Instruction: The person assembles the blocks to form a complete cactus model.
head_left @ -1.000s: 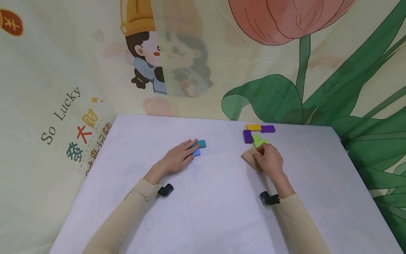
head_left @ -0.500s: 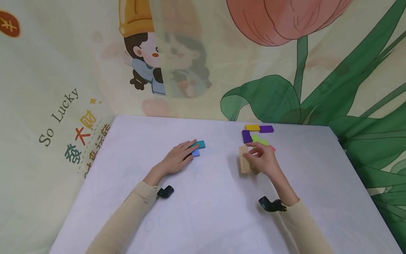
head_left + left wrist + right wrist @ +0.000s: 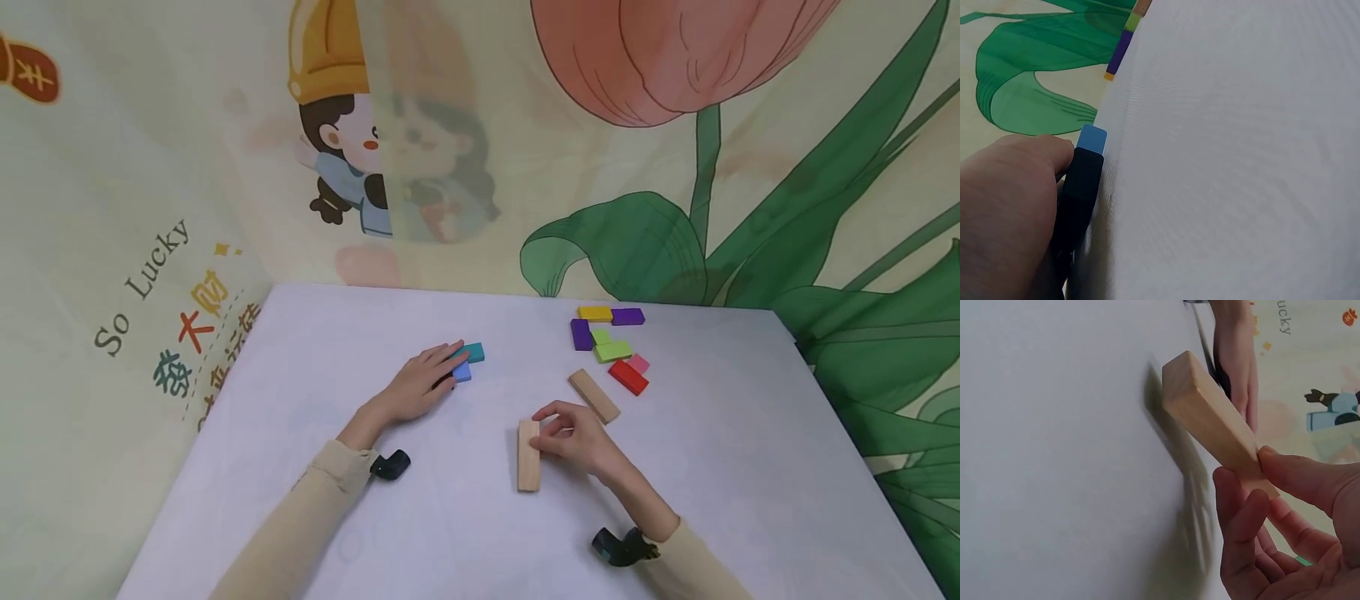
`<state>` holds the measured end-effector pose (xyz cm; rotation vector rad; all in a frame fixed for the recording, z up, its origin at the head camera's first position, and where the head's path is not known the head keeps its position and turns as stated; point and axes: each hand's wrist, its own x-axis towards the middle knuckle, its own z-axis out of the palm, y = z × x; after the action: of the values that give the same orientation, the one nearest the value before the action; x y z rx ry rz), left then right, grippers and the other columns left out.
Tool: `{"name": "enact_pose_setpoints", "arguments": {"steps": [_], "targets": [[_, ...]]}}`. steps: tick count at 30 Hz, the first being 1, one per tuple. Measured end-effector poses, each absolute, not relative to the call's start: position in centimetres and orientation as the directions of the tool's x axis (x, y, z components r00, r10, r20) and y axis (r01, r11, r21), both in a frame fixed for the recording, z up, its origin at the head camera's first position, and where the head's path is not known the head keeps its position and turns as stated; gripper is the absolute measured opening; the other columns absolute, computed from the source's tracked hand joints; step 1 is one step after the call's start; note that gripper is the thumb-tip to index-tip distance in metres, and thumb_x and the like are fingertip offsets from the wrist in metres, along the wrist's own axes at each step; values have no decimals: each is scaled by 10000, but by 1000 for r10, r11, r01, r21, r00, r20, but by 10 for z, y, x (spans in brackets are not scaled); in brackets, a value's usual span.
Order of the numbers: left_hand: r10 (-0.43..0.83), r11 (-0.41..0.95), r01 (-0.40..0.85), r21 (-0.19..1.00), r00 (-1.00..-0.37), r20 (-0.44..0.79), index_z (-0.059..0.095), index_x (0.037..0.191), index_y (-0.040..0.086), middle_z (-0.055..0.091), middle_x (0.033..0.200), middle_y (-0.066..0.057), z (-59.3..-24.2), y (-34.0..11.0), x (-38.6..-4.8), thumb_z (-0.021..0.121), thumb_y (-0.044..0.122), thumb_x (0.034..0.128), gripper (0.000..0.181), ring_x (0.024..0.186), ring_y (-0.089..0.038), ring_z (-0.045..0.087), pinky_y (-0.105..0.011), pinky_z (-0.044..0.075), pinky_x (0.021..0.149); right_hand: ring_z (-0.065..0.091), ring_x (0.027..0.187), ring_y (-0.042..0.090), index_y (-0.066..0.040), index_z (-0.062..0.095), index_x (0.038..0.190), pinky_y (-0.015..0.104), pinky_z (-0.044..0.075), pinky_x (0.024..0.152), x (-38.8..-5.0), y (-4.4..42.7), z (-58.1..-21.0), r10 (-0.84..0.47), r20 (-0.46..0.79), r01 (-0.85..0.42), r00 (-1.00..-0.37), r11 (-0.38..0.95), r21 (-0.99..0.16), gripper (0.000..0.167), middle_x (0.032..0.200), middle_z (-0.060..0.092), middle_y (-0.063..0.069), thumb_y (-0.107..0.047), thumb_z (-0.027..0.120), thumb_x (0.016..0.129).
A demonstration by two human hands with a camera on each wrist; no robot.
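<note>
At the middle of the desk (image 3: 427,546), the right hand (image 3: 574,436) has a wood block (image 3: 528,468) clamped between thumb and fingertips, gripped near one end, with its shadow falling beside it on the white cloth. The left hand (image 3: 407,389), nearer the far edge and the left edge, lies palm down, fingers stretched out and a little apart, over a teal block (image 3: 476,352) and a blue block (image 3: 462,373); something dark shows beneath it, hard to make out. A second wood block (image 3: 594,396) lies aslant beyond the right hand, toward the far right corner. Past it sits a red block (image 3: 627,378) with a pink block (image 3: 639,363) against its far side, then two light green blocks (image 3: 613,352), touching. A purple block (image 3: 581,335) stands just to their left, and close to the far edge a yellow block (image 3: 595,314) and another purple block (image 3: 627,317) lie end to end. Both arms wear beige sleeves (image 3: 292,521), with a small black camera (image 3: 391,465) at each wrist.
</note>
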<state>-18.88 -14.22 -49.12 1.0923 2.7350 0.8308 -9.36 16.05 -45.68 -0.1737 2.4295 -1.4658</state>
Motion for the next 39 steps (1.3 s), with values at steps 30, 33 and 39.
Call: {"name": "enact_pose_setpoints", "arguments": {"steps": [30, 33, 39], "targets": [[645, 607, 594, 528, -756, 109, 373, 1531, 130, 272, 1612, -62, -489, -143, -189, 436, 248, 1051, 499, 1458, -356, 244, -592, 262, 1111, 563, 622, 124, -50, 718, 905, 217, 486, 556, -73, 152, -454, -281, -167, -17, -945, 551, -834, 103, 762, 622, -2, -75, 785, 830], [648, 601, 601, 527, -752, 118, 372, 1531, 127, 276, 1610, -67, -489, -142, -189, 436, 252, 1052, 499, 1456, -361, 248, -595, 265, 1108, 582, 733, 173, -26, 726, 992, 276, 524, 644, -91, 164, -447, -89, -43, -32, -995, 699, -715, 151, 842, 634, 42, -113, 754, 872], [646, 608, 594, 527, -756, 107, 366, 1535, 135, 269, 1613, -56, -490, -142, -190, 432, 255, 1055, 499, 1459, -350, 245, -581, 257, 1119, 580, 975, 347, 106, 670, 1158, 467, 525, 745, -130, 196, -441, 114, 0, 99, -994, 865, -491, 370, 1065, 630, 250, -167, 696, 910]]}}
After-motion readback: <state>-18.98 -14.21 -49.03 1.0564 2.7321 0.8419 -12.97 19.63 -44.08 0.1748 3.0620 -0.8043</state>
